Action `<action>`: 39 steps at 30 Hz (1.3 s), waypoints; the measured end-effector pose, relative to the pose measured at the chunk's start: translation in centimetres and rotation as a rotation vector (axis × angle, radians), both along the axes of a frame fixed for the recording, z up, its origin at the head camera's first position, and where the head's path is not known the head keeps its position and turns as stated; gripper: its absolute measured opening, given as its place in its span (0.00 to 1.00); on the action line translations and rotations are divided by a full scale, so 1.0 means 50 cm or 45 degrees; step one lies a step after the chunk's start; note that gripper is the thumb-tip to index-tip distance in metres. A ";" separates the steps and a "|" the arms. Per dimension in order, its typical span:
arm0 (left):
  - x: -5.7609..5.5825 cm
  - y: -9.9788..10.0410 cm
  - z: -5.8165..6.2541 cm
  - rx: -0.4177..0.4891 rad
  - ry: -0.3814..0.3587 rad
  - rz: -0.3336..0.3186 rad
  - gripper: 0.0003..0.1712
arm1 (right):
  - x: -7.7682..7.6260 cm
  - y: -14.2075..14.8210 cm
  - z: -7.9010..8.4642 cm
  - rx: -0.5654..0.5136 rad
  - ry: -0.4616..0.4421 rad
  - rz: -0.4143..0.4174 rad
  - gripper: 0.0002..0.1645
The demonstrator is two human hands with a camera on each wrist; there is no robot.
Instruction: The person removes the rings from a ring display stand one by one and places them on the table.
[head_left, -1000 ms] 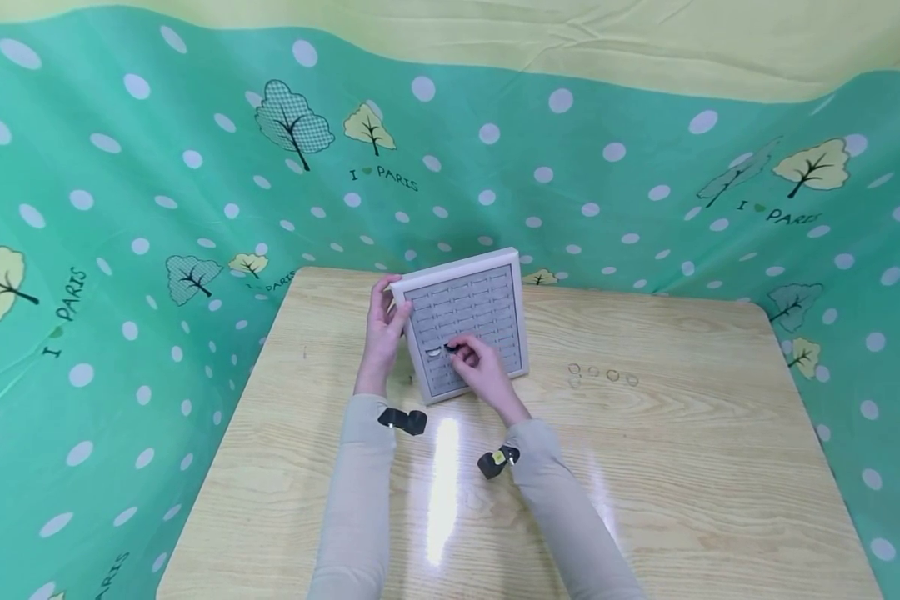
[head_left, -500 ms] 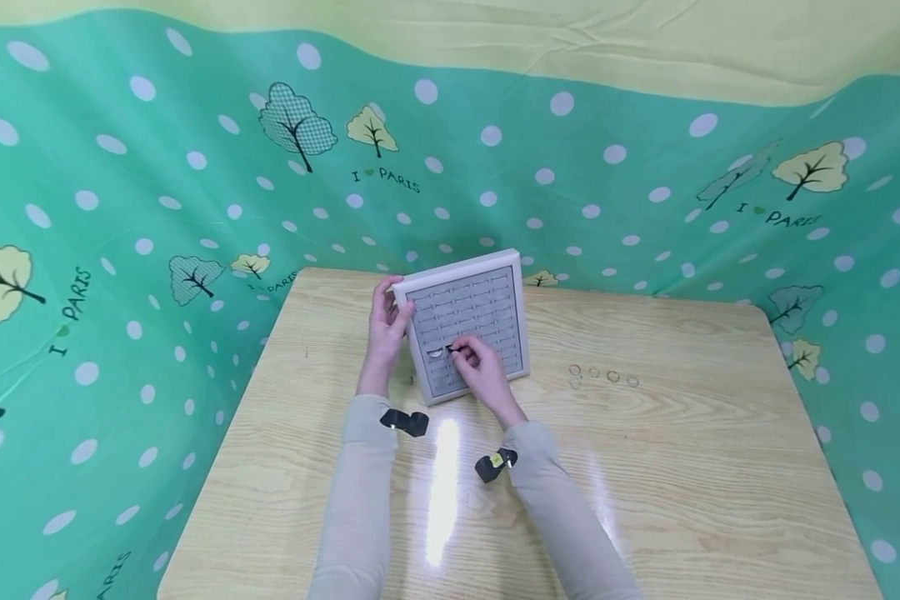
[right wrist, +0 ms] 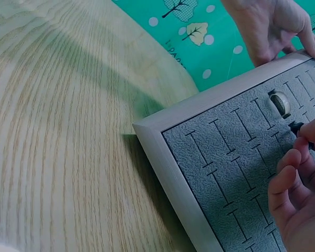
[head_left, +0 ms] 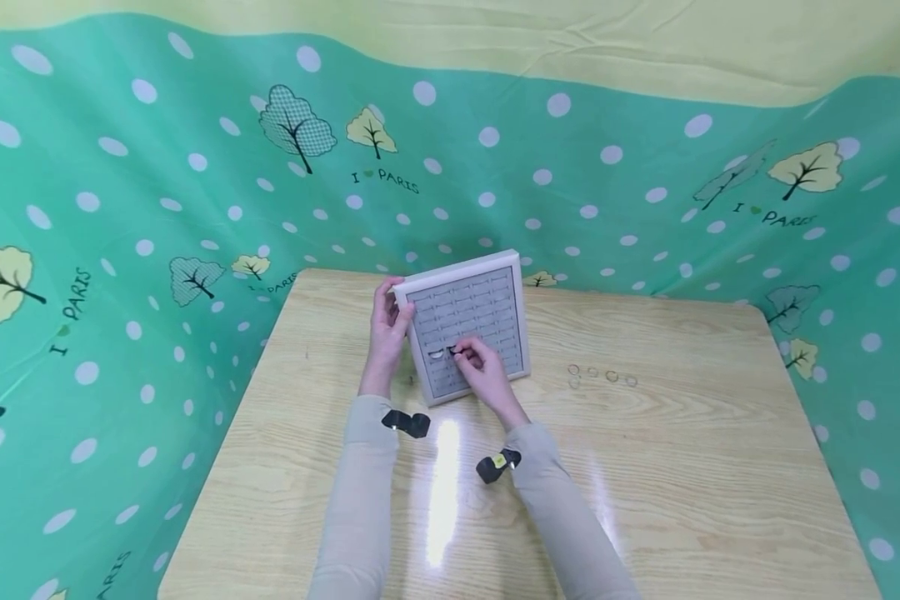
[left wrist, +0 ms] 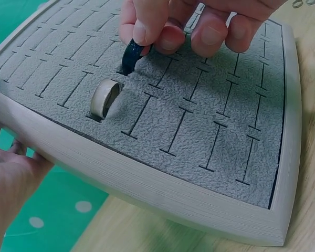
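A grey padded ring display tray [head_left: 487, 292] with a pale wooden frame stands tilted on the table, its face full of slots. My left hand [head_left: 385, 337] holds it by the upper left corner, thumb over the front of the frame. The right hand [head_left: 484, 372] pinches a black ring [left wrist: 130, 56] between thumb and fingertips; the ring's lower end is right at a slot in the pad. Beside it, a wide silver ring [left wrist: 100, 98] sits upright in a slot of its own. In the right wrist view my fingers cover much of the black ring.
Several thin rings [head_left: 612, 377] lie on the wooden table [head_left: 682, 467] to the right of the tray. A green dotted curtain [head_left: 487, 158] hangs close behind the tray and along both sides of the table.
My right fingertips have shifted very slightly at the slot with the black ring. The left hand and the tray hold their place.
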State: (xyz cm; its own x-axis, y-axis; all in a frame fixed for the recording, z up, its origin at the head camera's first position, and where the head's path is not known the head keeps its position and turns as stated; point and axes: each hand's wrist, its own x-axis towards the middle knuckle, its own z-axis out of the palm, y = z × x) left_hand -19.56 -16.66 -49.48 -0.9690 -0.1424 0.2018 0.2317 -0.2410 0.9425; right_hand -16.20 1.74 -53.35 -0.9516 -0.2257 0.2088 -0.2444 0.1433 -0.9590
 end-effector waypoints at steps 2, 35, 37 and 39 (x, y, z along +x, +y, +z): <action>0.000 0.000 0.000 -0.009 0.013 -0.010 0.27 | 0.002 0.002 -0.003 -0.029 0.022 0.006 0.03; 0.009 0.003 -0.002 -0.004 0.010 -0.056 0.27 | 0.060 0.136 -0.076 -0.032 -0.295 -0.199 0.07; 0.009 0.003 -0.002 -0.003 0.013 -0.056 0.27 | 0.060 0.145 -0.080 -0.027 -0.306 -0.226 0.07; 0.009 0.003 -0.003 -0.001 0.017 -0.057 0.27 | 0.060 0.154 -0.082 -0.014 -0.323 -0.246 0.08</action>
State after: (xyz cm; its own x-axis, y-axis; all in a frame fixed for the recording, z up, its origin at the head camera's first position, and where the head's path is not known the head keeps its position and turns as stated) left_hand -19.12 -16.51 -49.63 -0.9717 -0.0987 0.2146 0.2329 -0.2504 0.9397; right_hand -13.20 9.46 -57.43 -0.9986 -0.0347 -0.0396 0.0339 0.1530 -0.9876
